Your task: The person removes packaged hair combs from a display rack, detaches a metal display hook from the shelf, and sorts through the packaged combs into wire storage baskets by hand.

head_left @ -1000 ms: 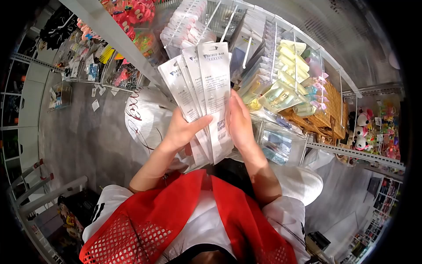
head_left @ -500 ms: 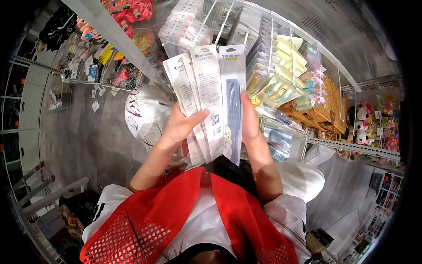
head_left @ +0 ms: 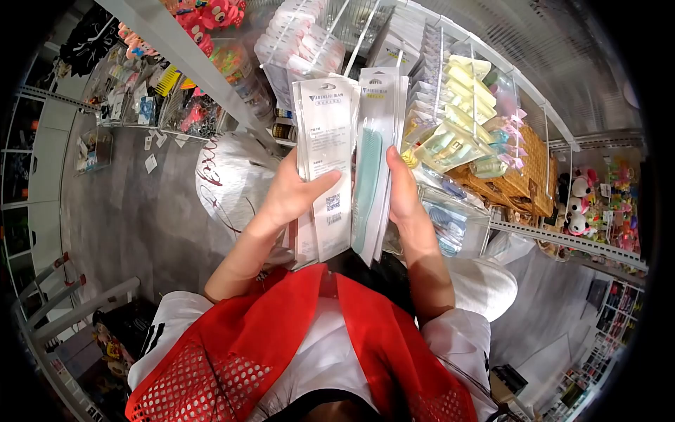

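Note:
My left hand (head_left: 298,191) is closed round several packaged hair combs (head_left: 328,151), thumb lying across the front pack. Their printed backs face me, with a QR code near the bottom. Beside them, a teal comb (head_left: 368,183) shows through the clear front of its pack. My right hand (head_left: 403,186) grips that pack along its right edge, together with at least one more pack behind it. Both bundles stand upright side by side in front of my chest. The fingers behind the packs are hidden.
Hooks on the white rack ahead carry pale yellow packs (head_left: 467,91) and pinkish-white packs (head_left: 299,42). A woven basket (head_left: 520,169) sits at the right, near a clear bin (head_left: 450,225) of blue items. A white slanted post (head_left: 186,63) crosses the upper left.
The fanned packs in my left hand have come together into a neater stack. At the front of the right bundle, a teal comb now shows where a blue-purple one was.

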A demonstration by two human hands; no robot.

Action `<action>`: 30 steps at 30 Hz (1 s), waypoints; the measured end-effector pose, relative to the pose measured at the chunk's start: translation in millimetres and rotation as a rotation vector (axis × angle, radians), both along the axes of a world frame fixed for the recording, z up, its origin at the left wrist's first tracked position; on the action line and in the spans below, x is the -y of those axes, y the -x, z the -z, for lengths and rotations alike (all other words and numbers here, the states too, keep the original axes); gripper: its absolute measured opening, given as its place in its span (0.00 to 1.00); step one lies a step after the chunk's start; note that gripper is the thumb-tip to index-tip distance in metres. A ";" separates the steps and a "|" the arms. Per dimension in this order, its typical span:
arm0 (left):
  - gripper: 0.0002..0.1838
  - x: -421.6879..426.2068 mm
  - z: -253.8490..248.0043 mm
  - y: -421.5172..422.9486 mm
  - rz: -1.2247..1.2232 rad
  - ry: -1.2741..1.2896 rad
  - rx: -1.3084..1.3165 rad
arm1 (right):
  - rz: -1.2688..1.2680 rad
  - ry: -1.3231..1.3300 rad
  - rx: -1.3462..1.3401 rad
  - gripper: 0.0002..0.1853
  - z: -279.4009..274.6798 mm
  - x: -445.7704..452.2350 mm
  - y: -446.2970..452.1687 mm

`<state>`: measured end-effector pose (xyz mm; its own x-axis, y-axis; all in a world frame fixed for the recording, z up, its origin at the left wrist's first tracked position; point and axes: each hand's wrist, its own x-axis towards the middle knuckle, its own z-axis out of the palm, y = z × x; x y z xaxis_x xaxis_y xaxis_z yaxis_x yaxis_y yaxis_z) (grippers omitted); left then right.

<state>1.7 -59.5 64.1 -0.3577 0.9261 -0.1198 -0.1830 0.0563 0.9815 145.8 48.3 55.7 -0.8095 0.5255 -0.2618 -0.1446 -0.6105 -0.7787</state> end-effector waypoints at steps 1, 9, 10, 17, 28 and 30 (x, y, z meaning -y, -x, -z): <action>0.21 -0.1 -2.3 -0.2 -0.010 0.010 0.043 | 0.005 0.039 -0.019 0.24 -0.9 -1.8 0.0; 0.21 -4.7 2.8 -6.9 -0.118 0.009 -0.119 | 0.049 -0.363 0.250 0.17 2.3 -5.1 7.0; 0.21 -4.8 2.8 -5.7 -0.130 0.017 -0.167 | 0.002 -0.393 0.278 0.17 0.0 -6.6 5.7; 0.19 22.7 -16.1 37.4 -0.330 0.076 -0.105 | -0.053 0.001 0.013 0.23 6.1 -14.0 -2.5; 0.20 35.6 -6.0 39.2 -0.351 0.097 -0.040 | -0.150 0.247 -0.293 0.30 41.6 -16.3 8.7; 0.20 34.7 -4.6 40.3 -0.338 0.093 -0.032 | -0.131 0.273 -0.254 0.30 37.9 -15.9 7.9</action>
<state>-38.6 -94.2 68.7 -0.6469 0.7405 -0.1821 -0.1759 0.0875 0.9805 137.9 64.2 17.9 -0.9220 0.3522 -0.1605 -0.2188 -0.8163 -0.5346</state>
